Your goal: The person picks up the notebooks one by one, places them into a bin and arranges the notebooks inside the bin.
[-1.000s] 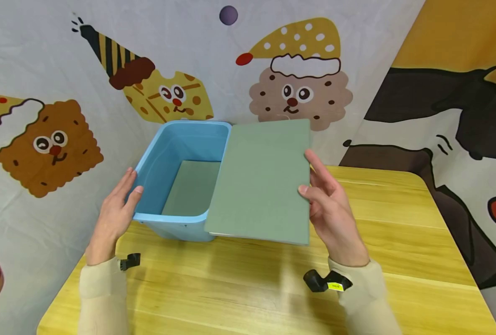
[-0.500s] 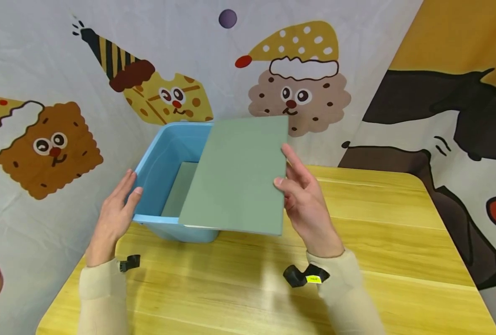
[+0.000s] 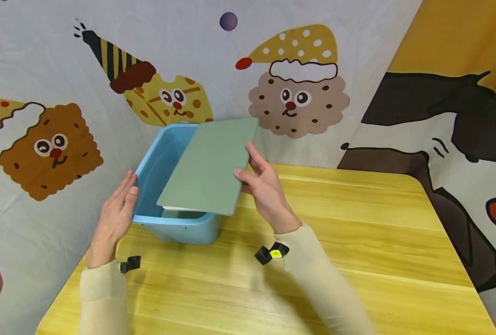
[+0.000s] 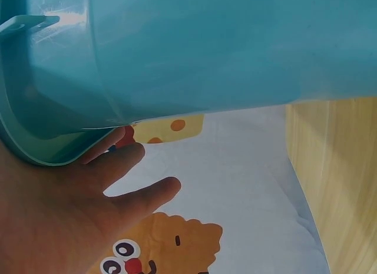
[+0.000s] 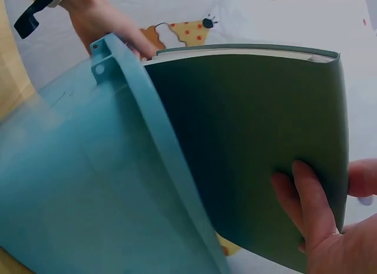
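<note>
My right hand pinches a green hardcover book by its right edge, thumb on top and fingers underneath. The book is held tilted over the light-blue plastic bin, covering much of its opening. In the right wrist view, white pages show between the book's covers, and its far end lies past the bin's rim. My left hand rests against the bin's left side, fingers extended. The left wrist view shows those fingers spread beside the bin wall. A strip of another green cover shows inside the bin, mostly hidden by the book.
The bin stands at the back left of a wooden table, close to a cloth backdrop printed with cartoon biscuits and cheese. A black camera mount sits at my right wrist and another mount at my left.
My right hand has carried the book leftward, from beside the bin's right rim to over its opening, tilting it more. The left hand has stayed at the bin's side.
</note>
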Tool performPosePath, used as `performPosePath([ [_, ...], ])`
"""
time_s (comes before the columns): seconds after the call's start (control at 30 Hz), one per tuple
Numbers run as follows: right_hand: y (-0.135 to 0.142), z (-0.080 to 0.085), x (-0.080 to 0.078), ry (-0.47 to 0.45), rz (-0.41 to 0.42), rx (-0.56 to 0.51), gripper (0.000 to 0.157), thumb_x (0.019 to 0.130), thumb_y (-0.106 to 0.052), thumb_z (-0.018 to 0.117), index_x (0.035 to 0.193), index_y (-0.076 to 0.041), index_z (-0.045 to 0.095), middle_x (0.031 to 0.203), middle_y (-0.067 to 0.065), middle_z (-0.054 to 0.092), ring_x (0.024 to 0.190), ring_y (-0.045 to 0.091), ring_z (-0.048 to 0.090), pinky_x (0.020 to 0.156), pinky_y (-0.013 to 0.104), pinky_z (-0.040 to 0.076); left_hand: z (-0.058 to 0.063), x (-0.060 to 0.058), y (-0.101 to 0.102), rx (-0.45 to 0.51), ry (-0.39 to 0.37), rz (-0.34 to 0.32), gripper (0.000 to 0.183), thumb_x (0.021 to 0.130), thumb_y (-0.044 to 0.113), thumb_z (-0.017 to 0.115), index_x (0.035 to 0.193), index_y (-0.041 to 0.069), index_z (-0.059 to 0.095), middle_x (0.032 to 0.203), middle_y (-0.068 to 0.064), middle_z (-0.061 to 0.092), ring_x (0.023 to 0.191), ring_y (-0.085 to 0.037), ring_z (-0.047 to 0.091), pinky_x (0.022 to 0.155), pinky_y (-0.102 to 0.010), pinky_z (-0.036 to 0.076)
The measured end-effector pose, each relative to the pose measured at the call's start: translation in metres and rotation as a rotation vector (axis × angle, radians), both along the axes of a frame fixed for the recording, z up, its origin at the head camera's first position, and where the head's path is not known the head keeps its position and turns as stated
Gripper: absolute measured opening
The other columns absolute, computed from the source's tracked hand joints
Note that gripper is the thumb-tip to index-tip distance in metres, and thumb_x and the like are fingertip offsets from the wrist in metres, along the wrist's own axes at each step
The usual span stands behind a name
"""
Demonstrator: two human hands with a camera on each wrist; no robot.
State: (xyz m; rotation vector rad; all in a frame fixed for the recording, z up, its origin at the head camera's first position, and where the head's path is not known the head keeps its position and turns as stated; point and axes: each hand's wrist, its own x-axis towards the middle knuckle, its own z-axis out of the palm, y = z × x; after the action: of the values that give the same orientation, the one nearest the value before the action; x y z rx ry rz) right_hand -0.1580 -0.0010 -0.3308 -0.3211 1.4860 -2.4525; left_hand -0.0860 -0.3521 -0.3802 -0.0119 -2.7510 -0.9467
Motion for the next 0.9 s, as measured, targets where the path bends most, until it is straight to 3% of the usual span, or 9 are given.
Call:
performPosePath([
  [0.27, -0.026, -0.003, -0.013, -0.001, 0.020, 0.070, 0.081, 0.097, 0.005, 0.060, 0.166, -0.021, 0.026, 0.166, 0.002, 0.034, 0.110, 0.023, 0.065, 0.079, 0.030, 0.060, 0.002, 0.001, 0.001, 0.016, -0.005, -0.005, 0.065, 0.114, 0.048, 0.021, 0.166, 0.009, 0.020, 0.173, -0.009, 0.011, 0.156, -0.047, 0.011, 0.120, -0.070, 0.007],
  [0.6, -0.050, -0.002, -0.014, -0.003, 0.049, 0.151, 0.077, 0.099, 0.003, 0.061, 0.165, -0.023, 0.030, 0.164, 0.009, 0.037, 0.116, 0.026, 0.065, 0.082, 0.032, 0.060, 0.001, 0.000, 0.000, 0.017, 0.004, -0.013, 0.066, 0.114, 0.048, 0.021, 0.164, 0.005, 0.023, 0.172, -0.012, 0.014, 0.155, -0.048, 0.014, 0.121, -0.069, 0.009],
  [0.9, -0.058, -0.004, -0.016, 0.032, 0.035, 0.252, 0.073, 0.100, -0.001, 0.063, 0.163, -0.023, 0.034, 0.165, 0.004, 0.037, 0.126, 0.026, 0.061, 0.090, 0.041, 0.060, 0.001, 0.001, 0.001, 0.026, 0.010, -0.018, 0.064, 0.114, 0.045, 0.021, 0.165, 0.007, 0.022, 0.173, -0.009, 0.013, 0.155, -0.048, 0.014, 0.121, -0.069, 0.008],
])
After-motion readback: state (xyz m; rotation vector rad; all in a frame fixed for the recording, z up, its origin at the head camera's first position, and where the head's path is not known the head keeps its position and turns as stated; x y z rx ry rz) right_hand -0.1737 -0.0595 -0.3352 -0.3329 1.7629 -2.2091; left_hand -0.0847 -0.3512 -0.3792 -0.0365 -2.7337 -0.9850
